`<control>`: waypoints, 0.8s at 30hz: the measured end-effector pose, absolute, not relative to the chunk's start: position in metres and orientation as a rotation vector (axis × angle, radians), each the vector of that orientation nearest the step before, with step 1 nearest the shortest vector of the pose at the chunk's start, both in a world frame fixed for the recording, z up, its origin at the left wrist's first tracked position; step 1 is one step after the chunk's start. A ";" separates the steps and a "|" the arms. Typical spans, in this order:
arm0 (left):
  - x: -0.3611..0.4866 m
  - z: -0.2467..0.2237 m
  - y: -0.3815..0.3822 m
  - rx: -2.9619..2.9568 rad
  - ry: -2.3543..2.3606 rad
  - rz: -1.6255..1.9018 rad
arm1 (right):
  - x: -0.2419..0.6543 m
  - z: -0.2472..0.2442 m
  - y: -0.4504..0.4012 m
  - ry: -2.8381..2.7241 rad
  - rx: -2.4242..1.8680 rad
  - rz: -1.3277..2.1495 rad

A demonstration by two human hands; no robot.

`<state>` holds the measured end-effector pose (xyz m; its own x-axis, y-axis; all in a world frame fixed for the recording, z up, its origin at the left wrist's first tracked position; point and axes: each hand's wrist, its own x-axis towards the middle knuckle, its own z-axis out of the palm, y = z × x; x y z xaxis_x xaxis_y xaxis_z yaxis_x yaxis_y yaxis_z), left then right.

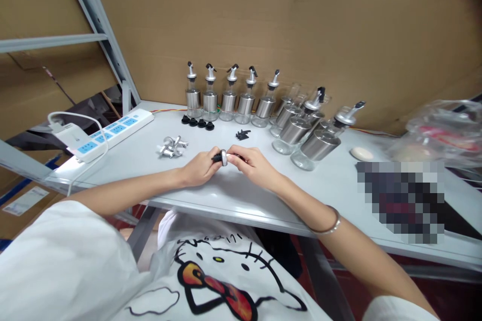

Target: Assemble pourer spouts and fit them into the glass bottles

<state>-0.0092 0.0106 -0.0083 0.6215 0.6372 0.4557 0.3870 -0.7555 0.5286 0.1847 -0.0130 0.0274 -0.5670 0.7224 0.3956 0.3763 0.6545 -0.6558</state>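
Observation:
Both hands meet near the table's front edge around a bottle pourer (224, 157) with a silver collar and a black ribbed stopper. The stopper points left, into the fingers of my left hand (201, 166), which are closed on it. My right hand (256, 165) pinches the pourer from the other side and hides its spout end. Beyond my left hand lie several silver spout parts (172, 146) in a loose pile. Black stoppers (201, 123) stand in a row behind them. Small black pieces (243, 134) lie just beyond my hands.
Several glass bottles with steel sleeves (245, 104) line the back, many with pourers fitted. More bottles (316, 146) cluster to the right. A white power strip (113, 133) with a charger lies left. An oval white object (362, 154) and plastic bags (433, 135) lie far right.

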 end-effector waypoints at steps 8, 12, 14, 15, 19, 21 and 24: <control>-0.014 -0.014 0.012 2.478 0.684 1.040 | 0.183 0.022 -0.017 -2.253 -0.645 0.449; -0.016 -0.015 0.013 2.446 0.578 1.081 | 0.184 0.021 -0.016 -2.312 -0.585 0.285; -0.016 -0.014 0.013 2.437 0.551 1.093 | 0.184 0.021 -0.015 -2.350 -0.567 0.154; -0.015 -0.014 0.013 2.431 0.544 1.094 | 0.184 0.021 -0.015 -2.365 -0.557 0.095; -0.014 -0.014 0.013 2.392 0.538 1.114 | 0.185 0.021 -0.014 -2.404 -0.550 -0.017; -0.012 -0.012 0.014 2.408 0.573 1.158 | 0.185 0.022 -0.013 -2.443 -0.610 -0.027; -0.009 -0.006 0.015 2.476 0.717 1.193 | 0.185 0.025 -0.012 -2.503 -0.738 -0.079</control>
<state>-0.0090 0.0150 -0.0065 0.5306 0.5548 0.6408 0.3056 -0.8304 0.4659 0.1849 -0.0115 0.0245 -0.7138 0.4893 0.5011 0.5198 0.8496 -0.0892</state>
